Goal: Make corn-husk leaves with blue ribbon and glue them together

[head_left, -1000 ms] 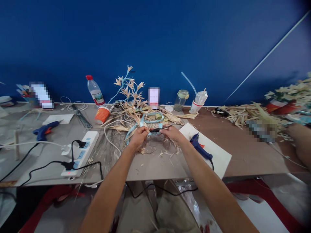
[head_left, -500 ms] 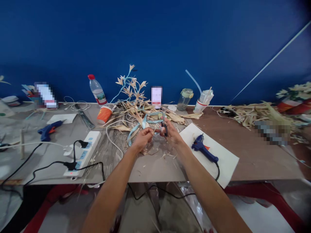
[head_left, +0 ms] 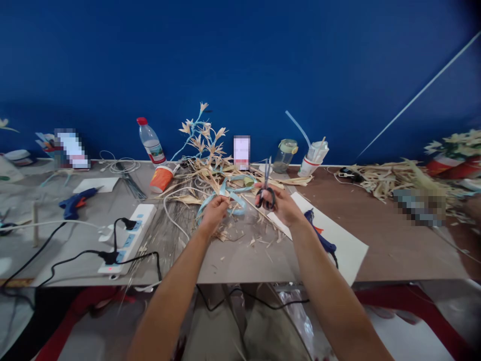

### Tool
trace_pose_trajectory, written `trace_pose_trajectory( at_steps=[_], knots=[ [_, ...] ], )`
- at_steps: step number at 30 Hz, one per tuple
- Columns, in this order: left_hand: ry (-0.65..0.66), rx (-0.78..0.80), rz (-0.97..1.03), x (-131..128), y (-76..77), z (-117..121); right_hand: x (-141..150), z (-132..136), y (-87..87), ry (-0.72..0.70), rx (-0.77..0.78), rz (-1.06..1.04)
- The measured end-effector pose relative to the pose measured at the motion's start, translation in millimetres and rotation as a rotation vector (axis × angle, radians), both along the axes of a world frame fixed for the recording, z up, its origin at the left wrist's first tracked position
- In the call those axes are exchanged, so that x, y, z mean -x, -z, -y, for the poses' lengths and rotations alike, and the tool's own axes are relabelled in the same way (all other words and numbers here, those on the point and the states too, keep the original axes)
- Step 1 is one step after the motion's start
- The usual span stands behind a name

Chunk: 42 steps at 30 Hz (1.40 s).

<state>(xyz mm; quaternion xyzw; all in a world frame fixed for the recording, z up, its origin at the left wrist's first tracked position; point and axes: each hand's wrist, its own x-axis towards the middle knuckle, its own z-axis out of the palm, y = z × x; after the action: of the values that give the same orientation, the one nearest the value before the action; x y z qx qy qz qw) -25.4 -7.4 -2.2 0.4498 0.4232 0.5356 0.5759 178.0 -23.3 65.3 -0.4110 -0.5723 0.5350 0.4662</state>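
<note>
Two hands were at work over the table. My left hand had its fingertips pinched together, seemingly on the blue ribbon, which looped among the husks before me. My right hand was curled round the scissors, fingers at the handle loops, blades pointing towards the wall, apart from the ribbon. I judged this a handling step around cutting; any snip called for turning the blades inward and steadying the ribbon.
</note>
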Motion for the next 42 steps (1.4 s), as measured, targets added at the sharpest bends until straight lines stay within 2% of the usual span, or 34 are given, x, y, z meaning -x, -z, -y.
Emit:
trace_pose_trajectory(
  at_steps=[5,7,9,13,15,16,18,21,23,29,36,42],
  knots=[
    [-0.06,-0.014,0.014,5,-3.2,0,10,10,16.9,-0.551,0.162,0.069],
    [-0.056,-0.006,0.031,5,-4.3,0,17,6,26.9,-0.599,0.191,0.052],
    [-0.039,-0.002,0.046,5,-4.2,-1,24,-3,38.1,-0.45,0.182,-0.054],
    [-0.008,0.006,0.059,4,-2.5,-4,32,-25,58.8,0.185,0.16,-0.256],
    [0.0,0.016,0.055,4,-2.1,-4,28,-31,64.2,0.343,0.123,-0.264],
    [0.003,0.016,0.052,4,-2.0,-4,25,-31,64.9,0.346,0.102,-0.252],
    [0.016,0.004,0.048,4,-1.7,-4,16,-27,62.4,0.226,0.097,-0.204],
    [0.016,-0.019,0.038,5,-1.2,-4,5,-15,52.0,-0.08,0.163,-0.033],
    [0.008,-0.023,0.024,7,-1.1,-4,0,-7,43.9,-0.227,0.169,0.085],
    [0.022,-0.036,0.008,9,-4.4,-3,-4,1,30.5,-0.453,0.194,0.28],
    [0.034,-0.014,-0.015,8,-8.5,-1,-1,0,32.3,-0.511,0.187,0.339],
    [0.113,-0.004,-0.032,8,-5.5,-2,1,-2,32.8,-0.527,0.184,0.332]
  ],
)
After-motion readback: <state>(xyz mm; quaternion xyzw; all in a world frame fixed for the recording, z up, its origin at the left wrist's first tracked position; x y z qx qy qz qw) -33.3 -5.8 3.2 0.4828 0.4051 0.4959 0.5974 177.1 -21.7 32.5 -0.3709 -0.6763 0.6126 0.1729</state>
